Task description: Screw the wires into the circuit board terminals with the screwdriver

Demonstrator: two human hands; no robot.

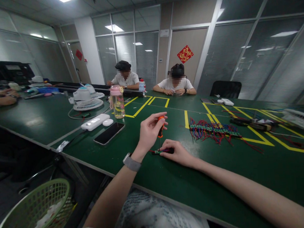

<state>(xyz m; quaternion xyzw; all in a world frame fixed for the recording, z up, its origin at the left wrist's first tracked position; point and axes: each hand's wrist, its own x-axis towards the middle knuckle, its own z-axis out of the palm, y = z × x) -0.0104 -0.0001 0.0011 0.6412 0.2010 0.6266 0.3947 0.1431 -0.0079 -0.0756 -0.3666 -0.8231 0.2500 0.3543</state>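
Observation:
My left hand [149, 133], with a watch [131, 162] on its wrist, is closed around the orange and black handle of a screwdriver [160, 132]. The screwdriver stands upright, its thin shaft pointing down at a small green circuit board [156, 152]. Low over the green table, my right hand [178, 154] pinches this board and its wires at the right end. Whether the tip touches the board is too small to tell. Farther right lies a row of several circuit boards [213, 130] with red and blue wires.
Left of my hands are a phone [109, 134], a white power strip [95, 122], a pink-lidded bottle [118, 106] and white fans [88, 103]. Yellow tape [186, 119] marks the table [154, 207]. Two people sit opposite; another person's arms [0, 97] show far left. A green basket [64, 191] stands below.

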